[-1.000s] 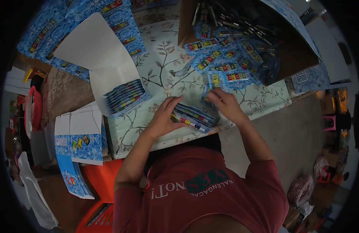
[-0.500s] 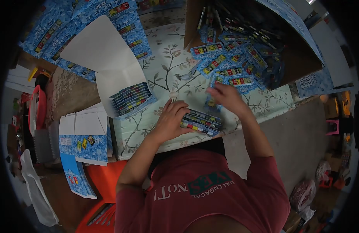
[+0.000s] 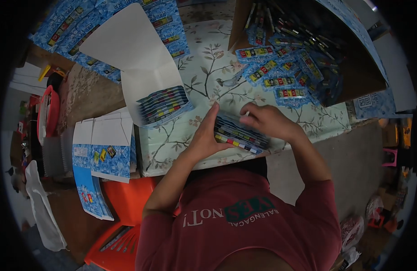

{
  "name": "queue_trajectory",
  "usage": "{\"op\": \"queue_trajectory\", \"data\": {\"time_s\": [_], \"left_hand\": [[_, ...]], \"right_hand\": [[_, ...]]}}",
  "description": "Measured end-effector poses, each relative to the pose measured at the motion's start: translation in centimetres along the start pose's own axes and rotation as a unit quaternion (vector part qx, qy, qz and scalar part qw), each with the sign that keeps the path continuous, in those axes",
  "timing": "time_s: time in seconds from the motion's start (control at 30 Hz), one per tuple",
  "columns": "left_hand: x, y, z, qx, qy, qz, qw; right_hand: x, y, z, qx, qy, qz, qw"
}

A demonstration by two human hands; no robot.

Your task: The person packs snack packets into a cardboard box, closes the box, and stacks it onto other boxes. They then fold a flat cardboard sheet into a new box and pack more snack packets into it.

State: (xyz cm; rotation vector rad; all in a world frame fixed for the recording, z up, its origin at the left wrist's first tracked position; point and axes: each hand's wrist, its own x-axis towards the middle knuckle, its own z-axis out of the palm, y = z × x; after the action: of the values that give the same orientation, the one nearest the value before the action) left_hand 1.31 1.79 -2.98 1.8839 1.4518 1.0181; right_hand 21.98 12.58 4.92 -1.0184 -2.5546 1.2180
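A seated person in a dark red shirt (image 3: 240,230) works at a table (image 3: 165,156) covered with a pale cloth of branches and birds. At the centre of the frame, a stack of packets (image 3: 239,137), blue with a multicoloured printed strip, lies near the table's lower edge. The left hand (image 3: 205,136) grasps the left end of this stack, its fingers extended along the upper side and its thumb along the lower side. The right hand (image 3: 268,122) is at the stack's upper right, with fingers bent; whether it grips a packet cannot be told.

Left of centre, a white-lined carton (image 3: 147,67) stands open, its flap reaching toward the upper left; a row of overlapping packets (image 3: 163,106) lies in its lower part. At upper right, a large brown box (image 3: 359,83) rests on its side, and loose packets (image 3: 280,81) spill from its mouth onto the cloth. Blue printed packaging (image 3: 73,29) fills the upper left. Flattened cartons (image 3: 102,156), white above and blue below, occupy the left of the frame, above an orange-red chair (image 3: 129,198). A pink stool (image 3: 390,156) appears at the far right.
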Motion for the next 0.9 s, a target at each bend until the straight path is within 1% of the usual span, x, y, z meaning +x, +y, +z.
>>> {"op": "queue_trajectory", "data": {"time_s": [0.03, 0.07, 0.1, 0.17, 0.2, 0.27, 0.3, 0.37, 0.4, 0.47, 0.5, 0.53, 0.57, 0.6, 0.63, 0.67, 0.73, 0.77, 0.8, 0.83, 0.87, 0.9], "left_hand": [[0.1, -0.2, 0.2, -0.034, -0.005, -0.03, 0.999], [0.4, -0.2, 0.4, -0.07, -0.008, -0.061, 0.996], [0.8, -0.1, 0.7, -0.074, -0.005, -0.064, 0.995], [2.0, 0.3, 1.2, -0.052, -0.022, -0.054, 0.997], [2.3, 0.3, 1.7, -0.053, -0.023, -0.054, 0.997], [2.9, 0.0, 2.5, -0.027, 0.018, -0.01, 0.999], [3.2, -0.1, 2.6, -0.02, 0.027, -0.012, 0.999], [2.9, -0.7, 1.5, 0.015, 0.059, 0.095, 0.994], [2.5, -0.9, -0.3, 0.032, 0.074, 0.085, 0.993], [1.8, -0.2, -4.6, 0.101, 0.186, 0.081, 0.974], [1.5, 0.3, -6.4, 0.131, 0.236, 0.08, 0.96], [1.8, 0.4, -8.3, 0.216, 0.299, 0.039, 0.929], [1.6, -0.5, -9.5, 0.221, 0.3, 0.036, 0.927], [1.3, -1.6, -10.6, 0.302, 0.27, -0.035, 0.913], [1.2, -2.5, -11.2, 0.38, 0.239, -0.103, 0.888], [0.8, -3.1, -11.3, 0.353, 0.227, -0.116, 0.9], [0.3, -3.1, -11.0, 0.36, 0.234, -0.109, 0.896], [0.1, -3.1, -10.7, 0.36, 0.235, -0.108, 0.897], [0.1, -3.3, -10.6, 0.347, 0.25, -0.108, 0.897], [0.1, -3.3, -10.6, 0.35, 0.253, -0.109, 0.895], [0.1, -3.4, -10.4, 0.353, 0.263, -0.099, 0.893], [0.1, -3.6, -10.3, 0.353, 0.273, -0.089, 0.891]], "right_hand": [[-0.8, -0.7, 0.4, -0.016, -0.06, 0.026, 0.998], [-1.8, -0.7, 0.7, -0.089, -0.035, -0.017, 0.995], [-2.6, -0.7, 1.2, -0.091, -0.041, -0.016, 0.995], [-3.6, -0.5, 2.1, -0.183, 0.037, -0.033, 0.982], [-3.5, 0.0, 2.5, -0.184, 0.036, -0.032, 0.982], [-2.6, 1.1, 2.8, -0.097, 0.069, 0.044, 0.992], [-2.5, 1.1, 2.8, -0.097, 0.067, 0.033, 0.992], [-2.1, 1.4, 2.9, -0.118, 0.057, 0.046, 0.99], [-1.7, 1.5, 2.6, -0.117, 0.05, 0.023, 0.992], [-0.5, 1.0, 1.4, 0.044, 0.095, 0.076, 0.992], [0.6, -1.4, 0.3, 0.036, 0.131, 0.064, 0.989], [2.1, -3.1, -0.3, 0.038, 0.125, 0.057, 0.99], [4.3, -4.7, -0.8, 0.102, 0.149, -0.012, 0.983], [6.5, -6.2, -0.9, 0.166, 0.175, -0.08, 0.967], [8.9, -8.2, -0.4, 0.198, 0.174, -0.112, 0.958], [11.3, -10.3, 0.0, 0.229, 0.172, -0.145, 0.947], [16.0, -13.0, 1.7, 0.111, 0.195, -0.18, 0.958], [17.9, -13.2, 2.5, 0.114, 0.196, -0.187, 0.956], [19.8, -13.3, 3.4, 0.005, 0.176, -0.207, 0.962], [21.5, -13.1, 4.4, -0.106, 0.154, -0.223, 0.957], [22.8, -12.3, 5.5, -0.107, 0.152, -0.227, 0.956], [24.0, -11.1, 6.5, -0.226, 0.073, -0.206, 0.949]]}}
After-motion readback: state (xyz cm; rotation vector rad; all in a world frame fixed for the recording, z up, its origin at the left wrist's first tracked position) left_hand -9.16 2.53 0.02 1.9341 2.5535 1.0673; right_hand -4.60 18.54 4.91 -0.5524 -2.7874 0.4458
